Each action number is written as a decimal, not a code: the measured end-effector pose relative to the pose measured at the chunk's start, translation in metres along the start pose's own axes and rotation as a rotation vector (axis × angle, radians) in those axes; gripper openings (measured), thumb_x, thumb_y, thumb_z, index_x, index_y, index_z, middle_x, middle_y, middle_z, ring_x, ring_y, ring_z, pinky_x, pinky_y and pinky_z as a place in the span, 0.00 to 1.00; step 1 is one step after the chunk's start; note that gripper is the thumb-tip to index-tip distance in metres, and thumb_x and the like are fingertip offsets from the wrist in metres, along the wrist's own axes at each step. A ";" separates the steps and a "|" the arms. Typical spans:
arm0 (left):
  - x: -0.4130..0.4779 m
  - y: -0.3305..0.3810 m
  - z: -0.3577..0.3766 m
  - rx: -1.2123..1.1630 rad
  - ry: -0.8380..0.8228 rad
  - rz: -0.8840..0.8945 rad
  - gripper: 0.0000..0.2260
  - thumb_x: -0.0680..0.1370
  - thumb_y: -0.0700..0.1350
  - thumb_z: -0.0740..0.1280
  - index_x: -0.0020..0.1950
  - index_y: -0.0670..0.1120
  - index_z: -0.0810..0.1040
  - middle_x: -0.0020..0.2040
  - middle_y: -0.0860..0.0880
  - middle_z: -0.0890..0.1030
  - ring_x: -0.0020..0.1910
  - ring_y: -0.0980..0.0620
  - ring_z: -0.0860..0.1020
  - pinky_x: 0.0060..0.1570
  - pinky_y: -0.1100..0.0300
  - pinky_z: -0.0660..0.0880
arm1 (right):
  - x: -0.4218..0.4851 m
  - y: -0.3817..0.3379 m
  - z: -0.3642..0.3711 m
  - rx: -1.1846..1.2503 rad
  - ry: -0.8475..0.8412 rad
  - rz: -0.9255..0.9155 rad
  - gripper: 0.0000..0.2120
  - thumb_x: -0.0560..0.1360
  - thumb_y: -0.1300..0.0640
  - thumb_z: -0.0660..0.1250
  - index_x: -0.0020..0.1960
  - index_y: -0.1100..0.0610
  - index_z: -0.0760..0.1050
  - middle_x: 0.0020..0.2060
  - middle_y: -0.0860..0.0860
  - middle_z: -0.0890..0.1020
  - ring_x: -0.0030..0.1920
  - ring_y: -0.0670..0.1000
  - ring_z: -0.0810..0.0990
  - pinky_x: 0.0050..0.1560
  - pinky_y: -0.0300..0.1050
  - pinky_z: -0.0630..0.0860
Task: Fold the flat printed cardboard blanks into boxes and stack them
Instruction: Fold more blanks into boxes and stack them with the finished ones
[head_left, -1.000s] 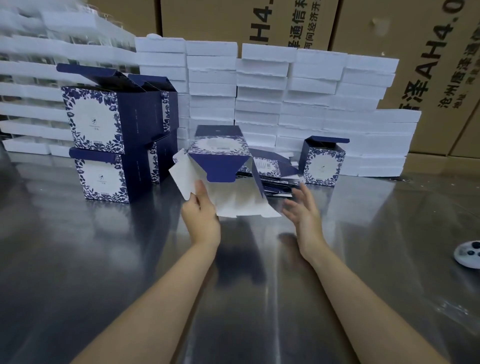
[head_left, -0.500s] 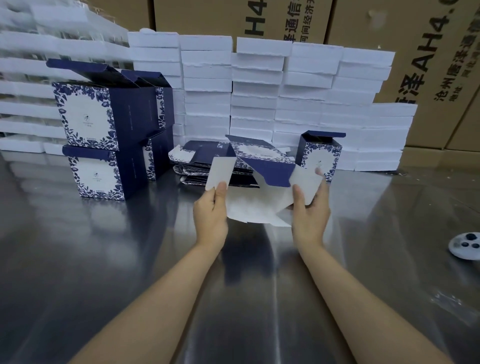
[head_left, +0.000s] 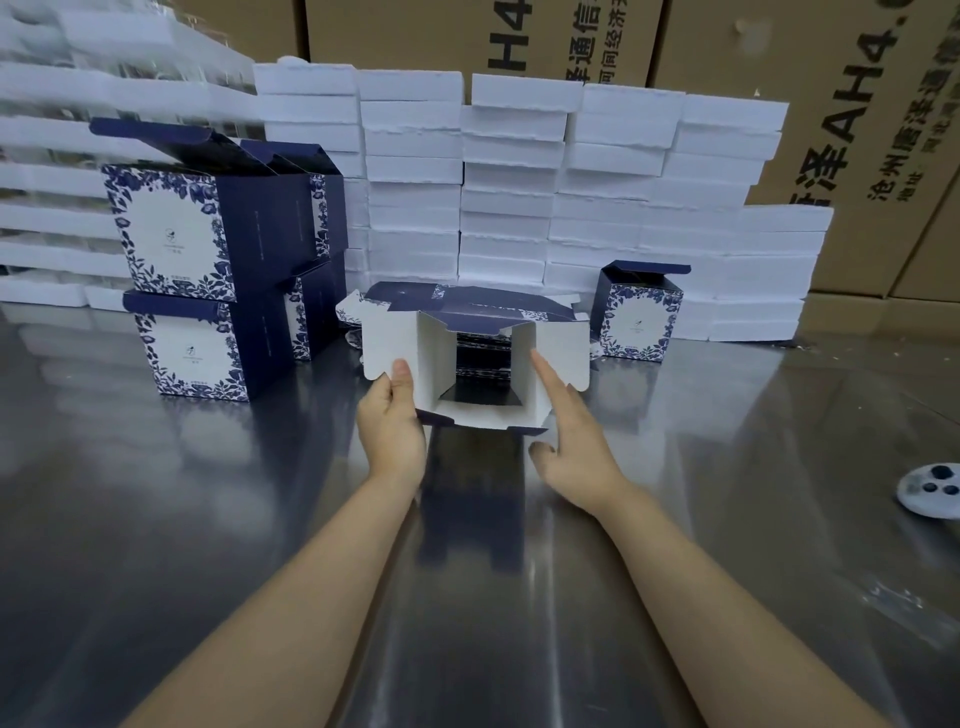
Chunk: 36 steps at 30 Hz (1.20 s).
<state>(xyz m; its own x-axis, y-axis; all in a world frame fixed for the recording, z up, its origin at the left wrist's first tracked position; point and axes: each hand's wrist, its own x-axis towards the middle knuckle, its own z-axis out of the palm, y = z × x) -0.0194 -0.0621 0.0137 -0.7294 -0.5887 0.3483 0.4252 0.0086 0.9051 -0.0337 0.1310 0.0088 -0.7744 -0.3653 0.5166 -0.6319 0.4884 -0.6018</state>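
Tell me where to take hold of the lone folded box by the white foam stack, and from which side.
Take the lone box across its two dark side walls, coming from above and in front. Its lid flap stands open at the top, so avoid that; the foam stack stands right behind it, while both sides look clear. The left hand is busy holding the half-opened blank; the right hand is freer.

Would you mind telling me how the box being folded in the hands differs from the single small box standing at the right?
The box in the hands is held off the table, its end flaps splayed open so you see through its white inside; the small box stands upright on the steel table. The held box has the left hand gripping a flap; nothing touches the small box. Both share the navy floral print.
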 end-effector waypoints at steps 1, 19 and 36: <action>-0.001 0.001 0.001 0.008 -0.001 0.003 0.23 0.83 0.50 0.58 0.39 0.32 0.68 0.37 0.44 0.68 0.39 0.48 0.66 0.42 0.54 0.64 | 0.000 0.000 0.002 0.003 -0.014 0.008 0.45 0.69 0.62 0.63 0.72 0.27 0.47 0.64 0.40 0.67 0.66 0.42 0.65 0.58 0.21 0.57; -0.009 -0.008 0.012 0.084 -0.311 0.034 0.14 0.82 0.42 0.58 0.61 0.61 0.65 0.64 0.53 0.74 0.63 0.51 0.74 0.66 0.45 0.71 | 0.007 -0.017 0.006 -0.092 0.421 -0.057 0.29 0.74 0.68 0.67 0.72 0.51 0.67 0.70 0.62 0.68 0.50 0.66 0.80 0.52 0.52 0.78; -0.016 -0.002 0.015 0.335 -0.396 0.313 0.45 0.74 0.24 0.56 0.72 0.69 0.46 0.75 0.54 0.64 0.70 0.52 0.69 0.67 0.54 0.71 | 0.043 -0.076 -0.046 -0.657 0.191 -0.278 0.19 0.69 0.61 0.61 0.55 0.49 0.82 0.77 0.48 0.57 0.64 0.57 0.68 0.34 0.41 0.65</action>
<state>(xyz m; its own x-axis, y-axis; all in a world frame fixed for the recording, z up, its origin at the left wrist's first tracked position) -0.0165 -0.0407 0.0096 -0.7682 -0.1722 0.6166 0.5071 0.4243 0.7502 -0.0173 0.1142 0.1045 -0.5313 -0.4294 0.7303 -0.6078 0.7937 0.0245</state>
